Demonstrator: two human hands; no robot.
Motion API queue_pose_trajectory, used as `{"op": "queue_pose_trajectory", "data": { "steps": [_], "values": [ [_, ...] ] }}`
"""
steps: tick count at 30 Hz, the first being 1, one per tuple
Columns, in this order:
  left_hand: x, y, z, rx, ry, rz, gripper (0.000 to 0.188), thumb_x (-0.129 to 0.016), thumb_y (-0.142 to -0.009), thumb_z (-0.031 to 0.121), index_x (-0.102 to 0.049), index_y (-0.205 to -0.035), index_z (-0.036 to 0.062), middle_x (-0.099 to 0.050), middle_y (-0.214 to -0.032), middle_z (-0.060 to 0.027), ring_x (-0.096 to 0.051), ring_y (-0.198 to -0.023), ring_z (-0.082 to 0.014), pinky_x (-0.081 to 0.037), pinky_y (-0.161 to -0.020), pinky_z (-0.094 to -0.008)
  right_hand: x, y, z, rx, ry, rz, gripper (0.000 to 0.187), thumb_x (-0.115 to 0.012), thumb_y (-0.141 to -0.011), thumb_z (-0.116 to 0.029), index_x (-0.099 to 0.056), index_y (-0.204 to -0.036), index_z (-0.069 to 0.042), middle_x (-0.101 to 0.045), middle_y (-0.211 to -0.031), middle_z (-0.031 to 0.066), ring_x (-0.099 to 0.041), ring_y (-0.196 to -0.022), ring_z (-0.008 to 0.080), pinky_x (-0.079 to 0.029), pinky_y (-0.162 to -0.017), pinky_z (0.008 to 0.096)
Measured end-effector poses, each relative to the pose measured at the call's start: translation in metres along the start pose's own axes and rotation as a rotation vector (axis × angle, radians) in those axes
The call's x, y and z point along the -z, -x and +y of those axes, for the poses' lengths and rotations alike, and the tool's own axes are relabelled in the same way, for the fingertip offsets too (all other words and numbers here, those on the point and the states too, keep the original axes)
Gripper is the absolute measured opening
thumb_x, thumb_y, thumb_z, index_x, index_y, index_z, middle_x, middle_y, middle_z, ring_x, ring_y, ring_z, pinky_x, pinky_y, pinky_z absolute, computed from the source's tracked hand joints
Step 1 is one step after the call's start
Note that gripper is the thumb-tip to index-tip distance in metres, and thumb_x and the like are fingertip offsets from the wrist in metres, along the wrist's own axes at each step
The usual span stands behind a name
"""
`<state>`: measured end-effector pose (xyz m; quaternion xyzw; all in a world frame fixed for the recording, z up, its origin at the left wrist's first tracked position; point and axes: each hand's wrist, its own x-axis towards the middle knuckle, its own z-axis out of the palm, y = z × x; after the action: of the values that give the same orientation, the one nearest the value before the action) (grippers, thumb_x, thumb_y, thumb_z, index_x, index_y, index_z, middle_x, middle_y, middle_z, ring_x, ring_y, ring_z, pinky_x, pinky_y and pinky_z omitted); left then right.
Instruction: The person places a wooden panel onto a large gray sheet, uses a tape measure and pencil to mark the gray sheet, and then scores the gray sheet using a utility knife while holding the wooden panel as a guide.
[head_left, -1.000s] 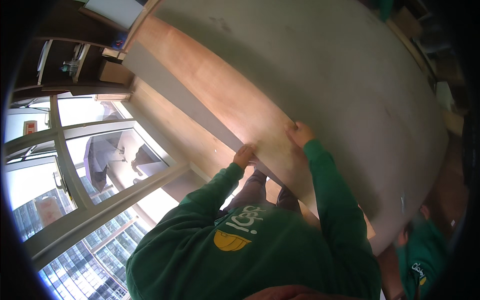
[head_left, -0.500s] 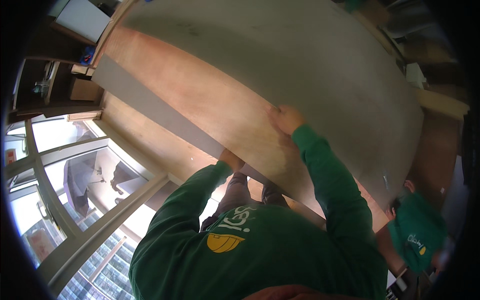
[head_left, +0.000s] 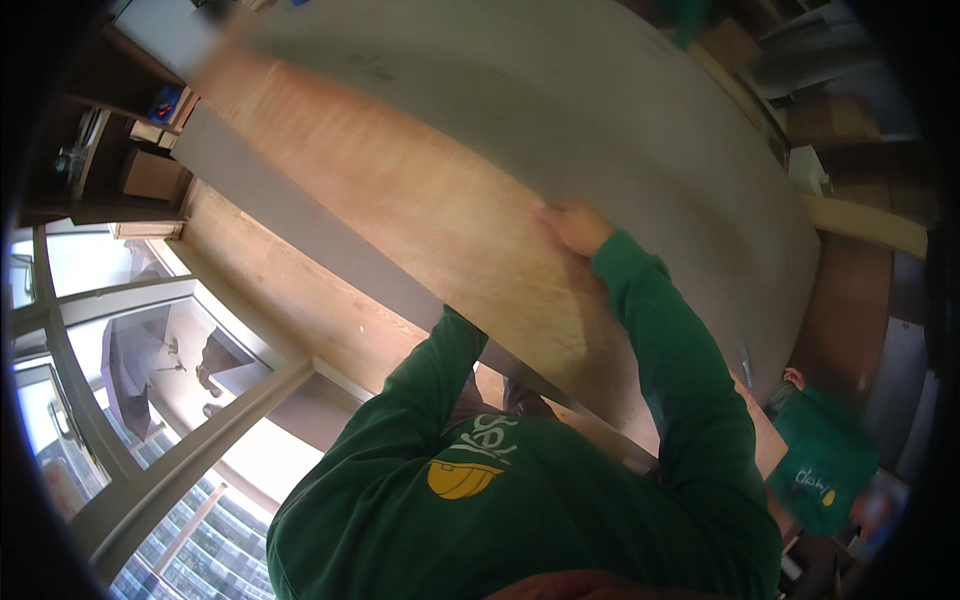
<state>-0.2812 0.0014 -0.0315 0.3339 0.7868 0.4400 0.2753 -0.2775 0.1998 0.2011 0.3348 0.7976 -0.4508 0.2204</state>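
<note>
A large grey sheet [head_left: 640, 150] spreads over a wood-coloured board [head_left: 400, 220]. My right hand [head_left: 578, 226] is closed at the grey sheet's near edge, its fingertips pointing left over the wood surface. Along the board's near side runs a narrow grey strip [head_left: 300, 215]. My left sleeve [head_left: 455, 335] reaches the edge of that strip, and my left hand is hidden beneath it. At the right corner of the sheet, a co-worker [head_left: 825, 455] in a green top has a hand [head_left: 793, 378] near the edge.
Windows with pale frames [head_left: 190, 450] stand on the left. Dark shelving [head_left: 110, 150] holds boxes and small items at the far left. A green sleeve [head_left: 690, 20] shows at the far edge. A pale wooden rail [head_left: 870, 225] juts out at right.
My left hand has gone under the narrow grey strip, out of sight. My right hand stays at the sheet's edge. The whole view has shifted slightly left.
</note>
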Motion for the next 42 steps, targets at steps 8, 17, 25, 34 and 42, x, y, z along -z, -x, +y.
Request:
{"op": "queue_pose_trajectory", "data": {
  "steps": [8, 17, 25, 34, 42],
  "values": [
    [0.006, -0.027, 0.004, 0.254, 0.286, 0.114, 0.027, -0.058, -0.089, 0.023, -0.066, -0.106, 0.0036, -0.069, -0.091, -0.0153, -0.066, -0.081, -0.0309, -0.052, -0.074, -0.0417, -0.004, 0.009, -0.008, 0.025, 0.164, 0.066, 0.066, -0.051, -0.093, -0.058, -0.068, -0.1, 0.005, -0.069, -0.094, 0.0223, -0.067, -0.087, 0.0326, -0.051, -0.078, 0.0405],
    [0.012, -0.044, -0.004, 0.43, 0.565, 0.235, 0.027, -0.057, -0.091, 0.026, -0.067, -0.103, 0.0035, -0.069, -0.087, -0.0146, -0.066, -0.076, -0.0279, -0.052, -0.069, -0.04, -0.016, 0.017, -0.009, -0.04, 0.097, 0.033, 0.062, -0.051, -0.095, -0.054, -0.065, -0.112, 0.004, -0.068, -0.105, 0.0199, -0.064, -0.097, 0.028, -0.049, -0.086, 0.0371],
    [0.023, 0.016, -0.036, 0.591, 0.664, 0.324, 0.028, -0.055, -0.093, 0.028, -0.067, -0.101, 0.0033, -0.069, -0.084, -0.014, -0.067, -0.072, -0.0252, -0.052, -0.065, -0.0385, -0.017, 0.015, -0.007, -0.048, 0.018, 0.023, 0.062, -0.05, -0.095, -0.055, -0.067, -0.103, 0.004, -0.068, -0.095, 0.0169, -0.063, -0.09, 0.0268, -0.049, -0.082, 0.0371],
    [0.025, 0.129, -0.069, 0.794, 0.669, 0.268, 0.033, -0.056, -0.096, 0.031, -0.065, -0.093, -0.0001, -0.062, -0.063, -0.009, -0.059, -0.051, -0.0184, -0.048, -0.05, -0.0318, -0.023, 0.0, 0.012, -0.008, 0.053, 0.005, 0.066, -0.048, -0.094, -0.057, -0.067, -0.108, 0.004, -0.068, -0.103, 0.023, -0.065, -0.097, 0.034, -0.048, -0.088, 0.0398],
    [0.031, 0.147, -0.036, 0.866, 0.868, 0.346, 0.031, -0.059, -0.096, 0.028, -0.056, -0.091, -0.002, -0.059, -0.063, -0.0127, -0.056, -0.048, -0.0211, -0.046, -0.045, -0.0353, -0.032, -0.03, 0.049, -0.029, 0.016, 0.007, 0.073, -0.048, -0.093, -0.062, -0.063, -0.116, 0.005, -0.067, -0.112, 0.0231, -0.064, -0.103, 0.034, -0.047, -0.092, 0.0394]
  ]
}}
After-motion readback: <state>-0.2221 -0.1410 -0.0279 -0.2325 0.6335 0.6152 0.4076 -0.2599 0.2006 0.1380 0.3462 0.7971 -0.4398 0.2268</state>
